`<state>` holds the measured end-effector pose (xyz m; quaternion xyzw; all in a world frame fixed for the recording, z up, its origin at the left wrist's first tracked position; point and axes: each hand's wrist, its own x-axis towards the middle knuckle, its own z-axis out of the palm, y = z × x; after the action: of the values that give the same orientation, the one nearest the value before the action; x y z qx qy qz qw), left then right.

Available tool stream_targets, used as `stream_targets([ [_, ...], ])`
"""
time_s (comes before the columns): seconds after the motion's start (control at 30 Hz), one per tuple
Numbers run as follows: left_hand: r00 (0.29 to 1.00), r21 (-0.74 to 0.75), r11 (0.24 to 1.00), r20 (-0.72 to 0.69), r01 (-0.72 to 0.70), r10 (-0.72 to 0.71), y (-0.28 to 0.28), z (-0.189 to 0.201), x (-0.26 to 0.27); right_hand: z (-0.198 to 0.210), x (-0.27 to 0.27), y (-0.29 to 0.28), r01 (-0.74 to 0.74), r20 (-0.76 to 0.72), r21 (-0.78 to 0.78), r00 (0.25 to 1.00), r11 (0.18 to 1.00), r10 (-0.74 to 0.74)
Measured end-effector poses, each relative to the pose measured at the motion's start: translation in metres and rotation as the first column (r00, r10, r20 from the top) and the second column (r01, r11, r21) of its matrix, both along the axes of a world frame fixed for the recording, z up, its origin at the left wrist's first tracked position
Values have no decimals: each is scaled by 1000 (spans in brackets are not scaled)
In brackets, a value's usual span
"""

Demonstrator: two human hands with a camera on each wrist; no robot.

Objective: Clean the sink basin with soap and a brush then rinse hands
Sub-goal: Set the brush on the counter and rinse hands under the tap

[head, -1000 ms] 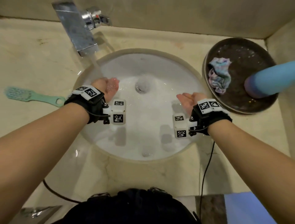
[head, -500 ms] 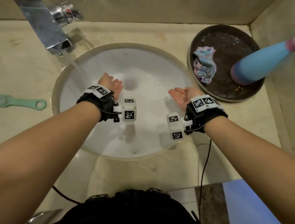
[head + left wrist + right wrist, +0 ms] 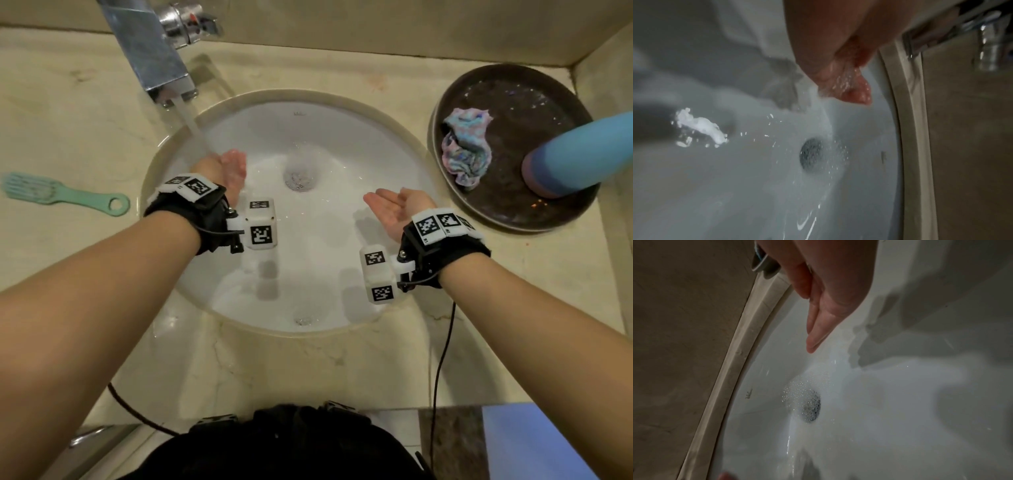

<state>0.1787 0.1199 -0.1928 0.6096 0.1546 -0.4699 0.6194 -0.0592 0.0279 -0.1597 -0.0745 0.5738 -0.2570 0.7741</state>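
Left hand (image 3: 226, 169) cupped loosely, holding nothing, under tap water (image 3: 191, 126) inside round white sink basin (image 3: 342, 144); right hand (image 3: 394, 205) spread palm-up, empty. Mint-green plastic brush (image 3: 61, 195) lying on counter left of basin.

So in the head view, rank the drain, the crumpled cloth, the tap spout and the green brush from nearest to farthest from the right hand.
From the right hand:
1. Drain, to its left in the basin.
2. Crumpled cloth, to its right in the dark tray; too close to the drain to rank firmly.
3. Tap spout, far left at the back.
4. Green brush, on the left counter.
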Motion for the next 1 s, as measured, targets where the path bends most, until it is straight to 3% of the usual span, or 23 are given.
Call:
stream_targets([
  [0.17,982,-188,980,-165,63,-95,-40,15,-39,-3,-7,-7,2,-19,-9,1000,1000,-2],
  [0.27,990,-166,984,-112,60,-80,-52,24,-47,-5,-11,-11,1,-18,1,1000,1000,-1],
  [0.4,997,-71,997,-72,0,-6,-37,10,-34,-6,-10,-13,3,-24,-11,1000,1000,-3],
  [0.6,980,-131,979,-143,-156,137,7,-11,13,-4,-1,-10,-27,-29,-20,999,999,26],
  [0.7,975,-33,975,19,-220,221,20,-5,37,-2,4,-6,-43,-28,-21,999,999,42],
  [0.8,926,-130,919,-111,-373,360,20,5,39,-1,7,-3,-50,-30,-22,998,999,50],
  [1.0,983,-239,955,-94,-177,159,24,15,27,2,8,-1,-70,-41,-36,997,997,69],
])
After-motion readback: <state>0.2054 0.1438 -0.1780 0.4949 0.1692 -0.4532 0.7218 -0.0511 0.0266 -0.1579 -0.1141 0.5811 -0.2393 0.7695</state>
